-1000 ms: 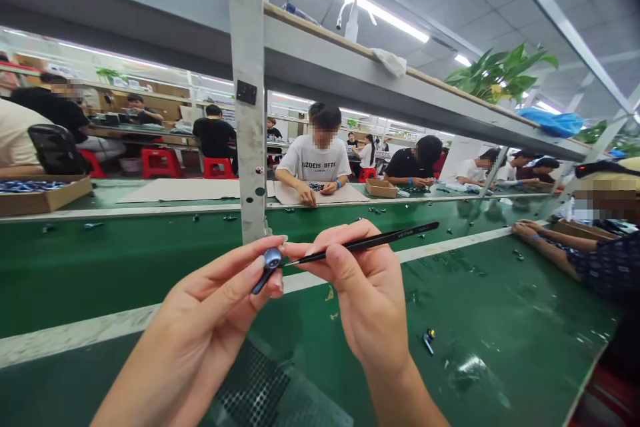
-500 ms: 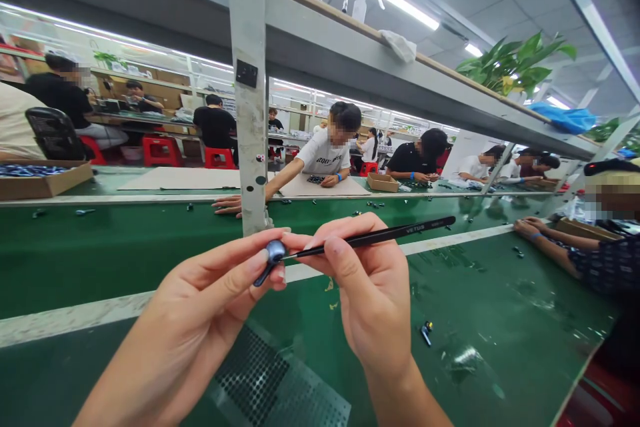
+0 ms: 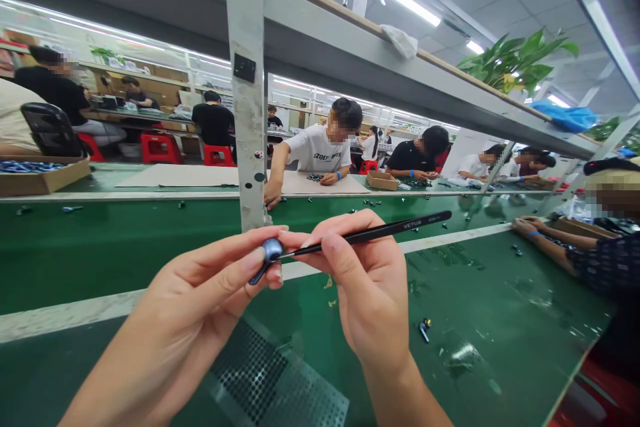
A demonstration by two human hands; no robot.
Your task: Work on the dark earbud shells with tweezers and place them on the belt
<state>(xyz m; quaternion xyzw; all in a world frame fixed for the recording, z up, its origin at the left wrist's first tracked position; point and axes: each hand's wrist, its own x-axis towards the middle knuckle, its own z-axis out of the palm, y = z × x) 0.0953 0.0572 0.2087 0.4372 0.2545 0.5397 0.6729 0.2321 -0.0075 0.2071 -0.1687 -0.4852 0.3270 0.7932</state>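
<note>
Between the thumb and fingers of my left hand (image 3: 200,307) is a dark blue earbud (image 3: 273,250), its stem pointing down and to the left. My right hand (image 3: 367,287) is closed around black tweezers (image 3: 385,232), held like a pen. The tweezers' thin tip meets the right side of the earbud's round head, and I cannot make out exactly what it touches there. Both hands are in the air over the green bench, fingertips close together. Another earbud (image 3: 425,330) with a yellowish end lies on the bench to the right of my right hand.
A perforated metal plate (image 3: 280,373) lies below my hands. Beyond runs a green belt (image 3: 125,240) with scattered earbuds. A white post (image 3: 247,113) and an overhead shelf (image 3: 375,47) stand ahead. Co-workers sit opposite and at the right. A carton (image 3: 45,177) of blue parts stands left.
The co-worker opposite has drawn an outstretched arm back toward the post. Small parts on the belt have shifted left. My hands keep the same hold on the earbud and tweezers.
</note>
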